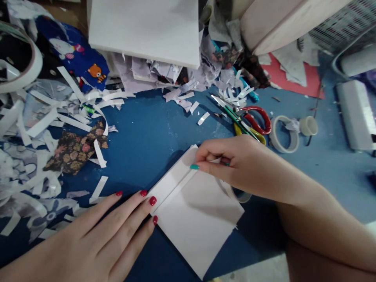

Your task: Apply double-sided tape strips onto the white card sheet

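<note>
A folded white sheet lies at a slant on the blue table, with a raised white edge along its upper left side. A narrow white strip of tape runs beside that edge. My left hand is open, fingers stretched out, the tips resting at the sheet's left corner. My right hand is closed in a pinch at the strip's upper end, thumb pointing left. A tape roll shows partly beneath my right wrist; the hand hides the rest of it.
Scissors with red handles, a green pen and tape rolls lie beyond my right hand. Paper scraps are heaped at left, beside a floral scrap. A white stack stands at the back.
</note>
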The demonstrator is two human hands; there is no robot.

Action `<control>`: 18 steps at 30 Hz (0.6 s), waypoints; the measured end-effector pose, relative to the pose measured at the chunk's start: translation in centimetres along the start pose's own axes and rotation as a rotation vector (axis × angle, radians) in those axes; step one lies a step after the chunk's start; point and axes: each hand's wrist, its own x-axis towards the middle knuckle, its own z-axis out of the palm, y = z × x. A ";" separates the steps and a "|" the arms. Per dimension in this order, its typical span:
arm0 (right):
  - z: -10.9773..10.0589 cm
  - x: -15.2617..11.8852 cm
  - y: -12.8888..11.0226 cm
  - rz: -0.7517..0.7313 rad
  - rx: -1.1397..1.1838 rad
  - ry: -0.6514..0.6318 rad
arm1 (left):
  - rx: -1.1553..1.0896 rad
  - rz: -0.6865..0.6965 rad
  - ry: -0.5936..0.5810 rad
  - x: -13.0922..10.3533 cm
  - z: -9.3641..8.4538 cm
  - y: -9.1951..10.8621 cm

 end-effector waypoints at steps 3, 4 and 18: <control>-0.1 0.0 -0.1 0.003 -0.008 0.000 | 0.000 -0.003 -0.005 -0.1 -0.1 0.1; -0.1 0.0 -0.1 0.001 -0.013 0.003 | 0.001 -0.004 -0.006 -0.2 -0.1 0.1; 0.1 0.0 0.0 -0.040 -0.015 0.033 | -0.006 -0.015 0.009 0.2 -0.2 0.1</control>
